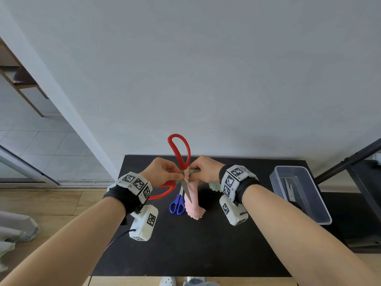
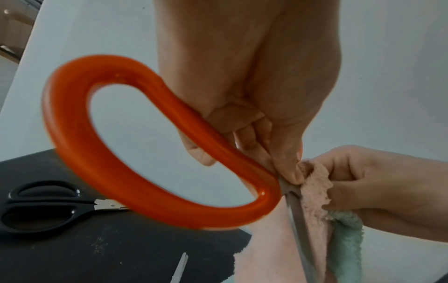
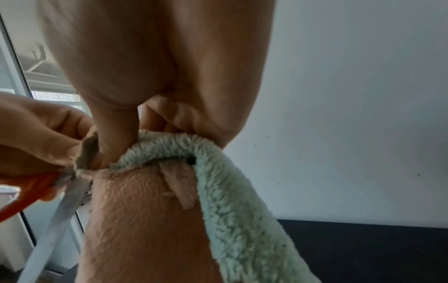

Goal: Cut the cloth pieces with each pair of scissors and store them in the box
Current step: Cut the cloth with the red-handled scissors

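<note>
Above the black table (image 1: 185, 248) my left hand (image 1: 175, 174) grips the big red-handled scissors (image 1: 179, 148) near their pivot, blade pointing down along a hanging pink cloth (image 1: 191, 203). Its thumb and forefinger also pinch the cloth's top edge (image 2: 301, 169). My right hand (image 1: 195, 170) pinches the same edge from the other side, and a green cloth (image 1: 214, 186) is draped over its fingers. In the left wrist view one red loop (image 2: 116, 168) fills the frame. In the right wrist view the green cloth (image 3: 230, 191) lies over the pink cloth (image 3: 145, 220).
Small blue-handled scissors (image 1: 177, 205) lie on the table under my hands. In the left wrist view, black-handled scissors (image 2: 41, 206) rest on the table. A clear plastic box (image 1: 274, 182) at the right holds one pair of scissors (image 1: 290, 191). A black stand (image 1: 350, 159) rises at the far right.
</note>
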`<act>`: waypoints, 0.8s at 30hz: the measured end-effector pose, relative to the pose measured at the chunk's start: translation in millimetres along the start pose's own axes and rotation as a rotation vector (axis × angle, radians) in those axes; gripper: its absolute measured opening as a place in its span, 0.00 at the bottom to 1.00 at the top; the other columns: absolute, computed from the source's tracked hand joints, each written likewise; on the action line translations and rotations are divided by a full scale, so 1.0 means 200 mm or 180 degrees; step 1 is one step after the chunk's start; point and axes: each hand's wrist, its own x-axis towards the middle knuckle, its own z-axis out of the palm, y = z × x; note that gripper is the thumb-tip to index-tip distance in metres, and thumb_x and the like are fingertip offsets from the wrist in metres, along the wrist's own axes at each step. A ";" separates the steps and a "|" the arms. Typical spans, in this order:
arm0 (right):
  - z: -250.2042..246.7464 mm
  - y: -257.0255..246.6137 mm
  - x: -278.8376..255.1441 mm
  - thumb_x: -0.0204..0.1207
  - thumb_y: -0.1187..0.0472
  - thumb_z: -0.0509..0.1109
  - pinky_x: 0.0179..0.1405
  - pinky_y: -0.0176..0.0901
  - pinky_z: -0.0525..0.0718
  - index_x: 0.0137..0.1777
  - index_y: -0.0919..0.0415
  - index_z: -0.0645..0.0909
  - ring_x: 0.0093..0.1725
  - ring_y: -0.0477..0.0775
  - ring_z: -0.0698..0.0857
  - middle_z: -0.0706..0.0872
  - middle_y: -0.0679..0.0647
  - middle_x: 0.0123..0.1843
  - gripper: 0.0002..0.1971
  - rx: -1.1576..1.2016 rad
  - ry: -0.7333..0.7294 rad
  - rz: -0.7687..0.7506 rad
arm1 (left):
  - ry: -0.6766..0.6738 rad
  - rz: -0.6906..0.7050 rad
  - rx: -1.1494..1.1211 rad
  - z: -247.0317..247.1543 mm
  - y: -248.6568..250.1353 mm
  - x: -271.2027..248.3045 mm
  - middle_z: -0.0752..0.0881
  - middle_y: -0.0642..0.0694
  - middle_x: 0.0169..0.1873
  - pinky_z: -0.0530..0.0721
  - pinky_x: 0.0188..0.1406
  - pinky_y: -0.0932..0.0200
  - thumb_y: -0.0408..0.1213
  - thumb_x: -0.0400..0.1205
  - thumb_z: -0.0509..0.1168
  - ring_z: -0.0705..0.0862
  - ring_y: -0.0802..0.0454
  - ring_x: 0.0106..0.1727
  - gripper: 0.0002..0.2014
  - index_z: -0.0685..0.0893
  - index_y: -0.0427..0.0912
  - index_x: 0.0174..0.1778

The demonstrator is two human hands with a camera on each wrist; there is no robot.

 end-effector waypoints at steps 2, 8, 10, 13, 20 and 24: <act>0.00 0.01 0.00 0.75 0.60 0.74 0.52 0.44 0.84 0.55 0.62 0.87 0.47 0.50 0.85 0.89 0.54 0.47 0.11 -0.0028 -0.0013 -0.0013 | -0.0024 0.0011 0.0114 -0.01 0.00 0.00 0.89 0.44 0.33 0.83 0.35 0.70 0.38 0.75 0.74 0.85 0.59 0.29 0.05 0.89 0.39 0.38; -0.01 0.04 -0.02 0.76 0.56 0.73 0.38 0.36 0.76 0.48 0.64 0.87 0.35 0.45 0.79 0.84 0.49 0.36 0.10 -0.0145 -0.0007 0.0013 | -0.0063 -0.0105 0.0149 -0.03 -0.02 -0.01 0.89 0.47 0.30 0.83 0.34 0.69 0.37 0.75 0.74 0.84 0.60 0.27 0.05 0.90 0.39 0.40; -0.01 0.06 -0.02 0.76 0.56 0.73 0.37 0.36 0.76 0.50 0.66 0.87 0.33 0.43 0.78 0.83 0.49 0.35 0.12 -0.0065 0.0009 0.0036 | -0.0074 -0.0128 0.0153 -0.04 -0.02 -0.01 0.89 0.47 0.30 0.82 0.32 0.70 0.37 0.76 0.73 0.84 0.60 0.27 0.05 0.90 0.40 0.40; -0.02 0.07 -0.03 0.75 0.56 0.73 0.38 0.38 0.77 0.49 0.64 0.88 0.31 0.43 0.78 0.82 0.48 0.33 0.11 0.0035 0.0048 0.0058 | -0.0083 -0.0118 0.0194 -0.06 -0.02 -0.01 0.88 0.46 0.30 0.81 0.30 0.71 0.37 0.76 0.73 0.83 0.61 0.25 0.05 0.90 0.39 0.42; -0.06 0.12 -0.03 0.74 0.54 0.74 0.48 0.48 0.84 0.50 0.59 0.89 0.40 0.53 0.83 0.88 0.56 0.43 0.10 0.0107 0.0088 0.0167 | -0.0024 -0.0138 0.0146 -0.06 -0.02 -0.01 0.88 0.50 0.28 0.80 0.29 0.73 0.37 0.76 0.73 0.83 0.63 0.25 0.04 0.90 0.40 0.41; -0.08 0.13 -0.02 0.74 0.56 0.75 0.48 0.47 0.84 0.49 0.58 0.90 0.42 0.53 0.83 0.90 0.60 0.46 0.08 0.0196 0.0175 0.0171 | 0.0001 -0.0133 0.0157 -0.05 0.01 0.00 0.88 0.51 0.29 0.80 0.31 0.72 0.38 0.76 0.73 0.84 0.62 0.27 0.05 0.89 0.40 0.41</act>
